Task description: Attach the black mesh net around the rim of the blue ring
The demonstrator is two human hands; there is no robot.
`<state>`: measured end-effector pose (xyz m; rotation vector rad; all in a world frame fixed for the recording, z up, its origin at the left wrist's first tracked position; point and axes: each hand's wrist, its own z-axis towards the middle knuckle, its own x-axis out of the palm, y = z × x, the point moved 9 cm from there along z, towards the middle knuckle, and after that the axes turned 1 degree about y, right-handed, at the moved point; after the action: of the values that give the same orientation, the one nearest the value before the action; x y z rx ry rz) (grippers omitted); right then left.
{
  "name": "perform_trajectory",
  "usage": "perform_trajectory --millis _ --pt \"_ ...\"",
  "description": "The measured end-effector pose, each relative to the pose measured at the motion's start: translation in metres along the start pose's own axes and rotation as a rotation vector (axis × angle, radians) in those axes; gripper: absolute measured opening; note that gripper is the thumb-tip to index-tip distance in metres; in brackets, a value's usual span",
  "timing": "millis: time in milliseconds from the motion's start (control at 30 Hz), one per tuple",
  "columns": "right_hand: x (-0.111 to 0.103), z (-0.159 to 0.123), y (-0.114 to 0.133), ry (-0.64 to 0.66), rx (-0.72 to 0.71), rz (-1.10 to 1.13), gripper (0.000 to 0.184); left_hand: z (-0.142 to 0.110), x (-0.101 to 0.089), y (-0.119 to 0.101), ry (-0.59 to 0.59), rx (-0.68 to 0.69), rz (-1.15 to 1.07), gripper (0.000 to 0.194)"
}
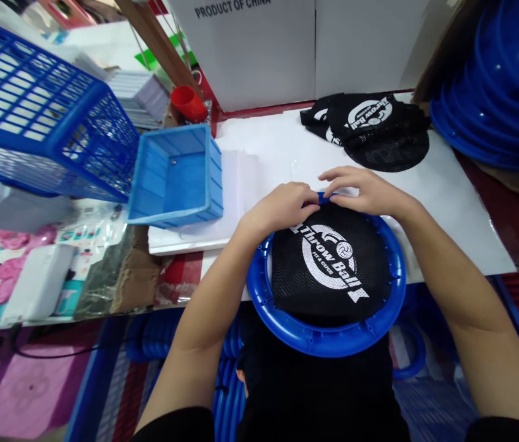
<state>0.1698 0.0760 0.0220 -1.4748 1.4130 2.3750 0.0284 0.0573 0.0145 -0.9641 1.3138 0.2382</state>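
A blue plastic ring point(326, 339) rests at the front edge of the white work surface, partly overhanging my lap. Inside it lies a round black mesh net point(296, 285) printed "Throw Ball". My left hand point(282, 205) is closed at the ring's far rim, its thumb and fingers pinching the net's edge there. At the same rim, just to the right, is my right hand point(363, 191), fingers apart, with fingertips touching or close to the rim. Exactly what lies under the fingertips is partly hidden.
More black mesh nets point(386, 138) lie behind the ring. Stacked blue rings point(494, 116) stand at the right. To the left are a light-blue bin point(181, 212), a blue basket point(52, 138) and a red cup point(189, 103). White cartons point(264, 61) form a wall behind.
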Motion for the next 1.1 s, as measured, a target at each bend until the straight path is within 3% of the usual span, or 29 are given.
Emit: perform_trajectory --millis 200,400,500,667,767,833,967,1100 --pt "0.017 0.001 -0.011 0.136 -0.002 -0.033 0.022 -0.001 -0.004 -0.014 -0.041 0.102 0.001 0.027" --pt "-0.012 -0.007 -0.002 -0.039 0.052 -0.050 0.018 0.006 0.006 -0.012 -0.071 0.047 0.056 0.031" --pt "-0.005 -0.006 0.000 0.029 0.094 -0.107 0.014 0.008 0.003 -0.004 -0.152 -0.003 0.012 0.030" --pt "0.009 -0.001 0.000 0.089 0.112 -0.243 0.018 0.004 -0.014 -0.001 -0.271 0.007 -0.088 0.018" --pt "0.001 -0.005 -0.009 0.048 0.187 -0.325 0.019 -0.006 -0.036 -0.003 -0.401 -0.014 -0.146 0.008" --pt "-0.010 -0.011 -0.019 0.025 0.261 -0.352 0.017 -0.013 -0.046 0.000 -0.460 -0.067 -0.161 0.020" --pt "-0.033 -0.027 -0.040 0.014 0.444 -0.367 0.015 -0.015 -0.038 0.009 -0.329 -0.189 -0.019 0.037" --pt "-0.036 -0.049 -0.054 0.228 0.593 -0.245 0.026 -0.014 -0.023 0.016 -0.206 -0.303 0.164 0.044"
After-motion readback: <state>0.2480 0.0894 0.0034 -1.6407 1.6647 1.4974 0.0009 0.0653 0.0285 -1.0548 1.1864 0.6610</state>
